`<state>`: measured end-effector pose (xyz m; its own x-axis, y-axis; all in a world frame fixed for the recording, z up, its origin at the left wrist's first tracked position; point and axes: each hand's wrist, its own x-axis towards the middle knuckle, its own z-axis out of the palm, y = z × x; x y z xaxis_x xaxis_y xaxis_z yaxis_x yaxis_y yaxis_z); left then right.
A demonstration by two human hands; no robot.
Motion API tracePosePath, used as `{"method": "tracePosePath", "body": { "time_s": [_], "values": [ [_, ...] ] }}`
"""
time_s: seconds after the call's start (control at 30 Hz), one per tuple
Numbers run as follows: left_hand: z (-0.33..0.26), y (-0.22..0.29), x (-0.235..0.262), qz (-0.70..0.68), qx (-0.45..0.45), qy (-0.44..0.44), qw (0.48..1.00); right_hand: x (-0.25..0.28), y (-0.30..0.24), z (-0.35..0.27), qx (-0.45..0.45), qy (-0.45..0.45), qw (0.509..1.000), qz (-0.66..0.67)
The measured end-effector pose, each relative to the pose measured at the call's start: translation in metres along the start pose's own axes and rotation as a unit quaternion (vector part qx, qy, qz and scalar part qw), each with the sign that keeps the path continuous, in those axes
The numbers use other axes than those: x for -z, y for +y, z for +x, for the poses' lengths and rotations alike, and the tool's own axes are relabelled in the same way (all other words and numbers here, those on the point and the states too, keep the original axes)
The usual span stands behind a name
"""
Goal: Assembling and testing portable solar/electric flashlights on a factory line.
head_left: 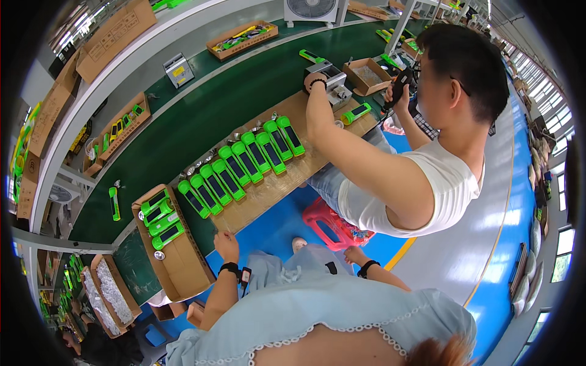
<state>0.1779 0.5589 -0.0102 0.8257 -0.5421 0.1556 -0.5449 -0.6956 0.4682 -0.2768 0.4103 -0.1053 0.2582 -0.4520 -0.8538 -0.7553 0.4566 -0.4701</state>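
My left hand (227, 246), a black band on its wrist, rests at the table's near edge beside the cardboard sheet (244, 211). Its fingers are loosely curled, with nothing visible in them. Low at my right side, my right hand (354, 255) is near a red stool (317, 227); its fingers are curled too, and nothing shows in them. Several green flashlights (215, 183) with dark panels lie side by side in a slanted row on the cardboard. At the left, an open cardboard box (183, 268) holds more green flashlights (160, 213).
A co-worker (421, 183) sits at my right, one hand at a metal fixture (332, 79), the other holding a black tool (400, 85). A lone green flashlight (115, 203) lies far left. Parts trays (241, 43) and a small metal device (178, 70) stand along the back.
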Motion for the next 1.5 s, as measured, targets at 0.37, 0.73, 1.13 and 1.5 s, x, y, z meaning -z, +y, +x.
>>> {"method": "tracePosePath", "body": {
  "time_s": [0.37,0.73,1.13,1.5],
  "values": [
    [0.004,0.002,-0.002,0.028,0.013,-0.006,0.999,0.002,-0.025,-0.009,-0.018,0.021,0.997,-0.078],
    [0.029,-0.018,-0.01,0.054,0.052,0.085,0.994,-0.049,-0.102,-0.017,0.217,0.114,0.879,-0.408],
    [0.051,0.001,-0.017,0.15,0.135,0.129,0.971,-0.053,-0.073,-0.029,0.143,0.104,0.915,-0.363],
    [0.04,-0.018,-0.006,0.088,0.123,0.036,0.988,-0.056,-0.144,0.018,0.136,0.089,0.929,-0.331]
  ]
}}
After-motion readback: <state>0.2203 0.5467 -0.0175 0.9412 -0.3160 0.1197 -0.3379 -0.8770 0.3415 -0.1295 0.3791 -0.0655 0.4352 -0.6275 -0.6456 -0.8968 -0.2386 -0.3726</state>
